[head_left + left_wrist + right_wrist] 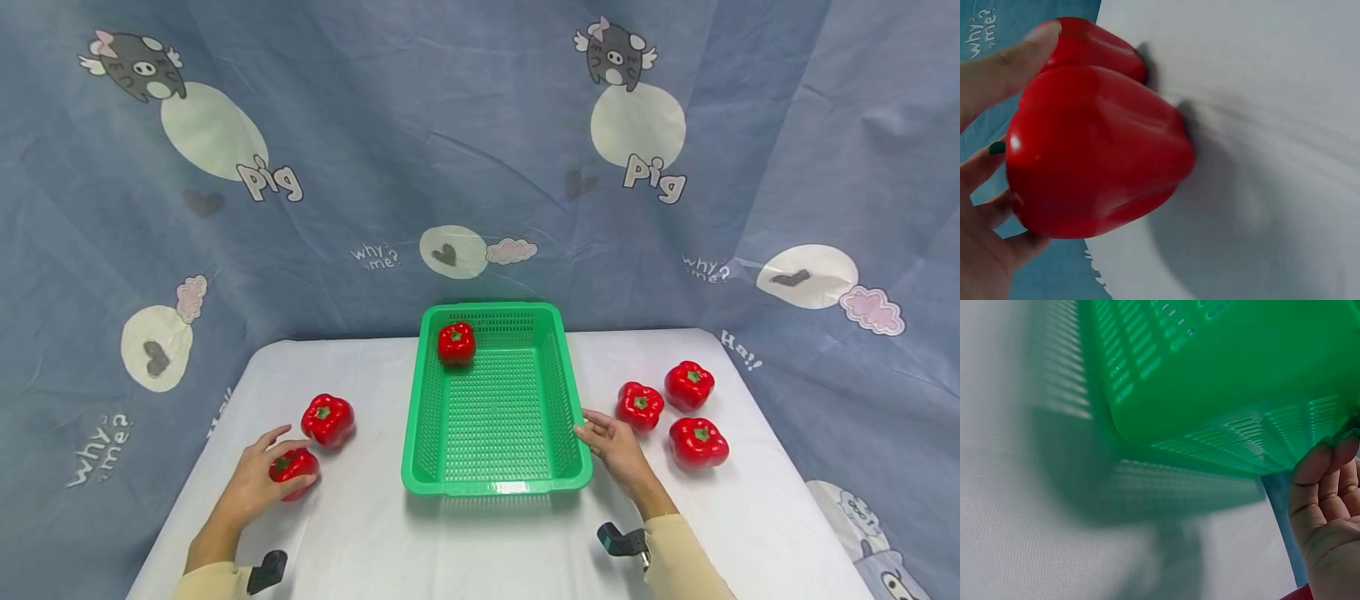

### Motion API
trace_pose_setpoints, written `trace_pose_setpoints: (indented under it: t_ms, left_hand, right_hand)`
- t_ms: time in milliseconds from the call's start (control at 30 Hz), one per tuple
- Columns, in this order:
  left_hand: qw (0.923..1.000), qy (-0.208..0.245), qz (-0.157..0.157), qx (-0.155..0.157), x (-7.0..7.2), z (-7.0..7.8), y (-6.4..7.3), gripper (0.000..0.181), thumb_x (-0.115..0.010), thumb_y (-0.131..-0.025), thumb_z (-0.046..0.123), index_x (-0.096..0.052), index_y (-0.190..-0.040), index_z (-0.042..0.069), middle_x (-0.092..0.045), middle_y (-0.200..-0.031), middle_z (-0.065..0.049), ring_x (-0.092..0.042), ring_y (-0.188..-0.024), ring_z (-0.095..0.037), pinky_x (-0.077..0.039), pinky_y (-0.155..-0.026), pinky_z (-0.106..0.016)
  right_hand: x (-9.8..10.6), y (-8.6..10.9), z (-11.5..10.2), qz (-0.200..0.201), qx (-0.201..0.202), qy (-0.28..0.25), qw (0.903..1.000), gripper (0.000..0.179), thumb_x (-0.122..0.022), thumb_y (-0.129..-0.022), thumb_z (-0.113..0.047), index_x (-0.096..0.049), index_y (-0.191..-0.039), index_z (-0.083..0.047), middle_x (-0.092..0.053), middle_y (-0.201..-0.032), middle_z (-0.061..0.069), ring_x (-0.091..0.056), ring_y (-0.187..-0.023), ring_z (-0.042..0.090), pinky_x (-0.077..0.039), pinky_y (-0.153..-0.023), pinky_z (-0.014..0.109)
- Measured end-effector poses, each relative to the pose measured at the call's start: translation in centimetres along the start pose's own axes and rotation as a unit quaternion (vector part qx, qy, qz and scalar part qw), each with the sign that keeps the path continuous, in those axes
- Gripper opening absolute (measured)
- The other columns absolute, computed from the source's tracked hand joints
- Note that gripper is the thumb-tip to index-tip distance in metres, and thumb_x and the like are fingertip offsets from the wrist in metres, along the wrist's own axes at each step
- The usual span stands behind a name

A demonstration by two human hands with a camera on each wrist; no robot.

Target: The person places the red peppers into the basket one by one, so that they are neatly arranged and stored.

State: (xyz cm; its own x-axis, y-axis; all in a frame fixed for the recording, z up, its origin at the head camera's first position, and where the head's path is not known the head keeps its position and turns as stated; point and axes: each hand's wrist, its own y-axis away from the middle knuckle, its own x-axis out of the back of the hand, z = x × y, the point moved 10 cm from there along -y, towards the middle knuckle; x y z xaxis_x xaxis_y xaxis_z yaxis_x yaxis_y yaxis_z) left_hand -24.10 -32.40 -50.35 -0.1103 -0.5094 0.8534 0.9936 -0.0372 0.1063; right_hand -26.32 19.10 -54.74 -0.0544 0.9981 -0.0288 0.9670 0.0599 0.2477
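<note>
On the left of the table, my left hand has its thumb and fingers curled around a red bell pepper. In the left wrist view this bell pepper is large, with its green stem turned toward the palm. A second bell pepper lies just beyond it. My right hand holds the right rim of a green plastic basket near its front corner. The right wrist view shows the fingertips at the basket's edge. One bell pepper sits in the basket's back left corner.
To the right of the basket lie three more red bell peppers: one near my right hand, one farther back and one nearer the right edge. A white cloth covers the table. Behind hangs a blue printed curtain.
</note>
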Motion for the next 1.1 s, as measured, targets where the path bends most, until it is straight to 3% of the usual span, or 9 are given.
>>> trace_pose_setpoints:
  t_ms: [533,1100]
  left_hand:
    - [0.999,-0.021,-0.014,0.036,-0.65,-0.5,0.23,0.066,-0.085,-0.072,0.017,-0.056,-0.129,0.003,-0.028,-0.144,-0.028,-0.025,-0.126,-0.054,-0.046,-0.088,-0.064]
    - [0.9996,-0.009,-0.005,0.026,-0.84,-0.67,0.13,0.057,-0.082,-0.075,0.014,-0.058,-0.125,0.002,-0.032,-0.14,-0.028,-0.028,-0.123,-0.053,-0.047,-0.086,-0.064]
  right_hand:
    - [0.11,0.0,0.03,0.01,-0.009,0.005,0.9999,0.048,-0.062,-0.094,-0.009,-0.047,-0.137,0.006,-0.068,-0.107,0.017,-0.066,-0.09,0.013,-0.054,-0.083,0.021]
    - [0.18,0.03,-0.08,0.003,0.004,0.02,0.9998,0.049,-0.063,-0.094,-0.01,-0.047,-0.137,0.007,-0.067,-0.103,0.016,-0.065,-0.088,0.012,-0.053,-0.083,0.021]
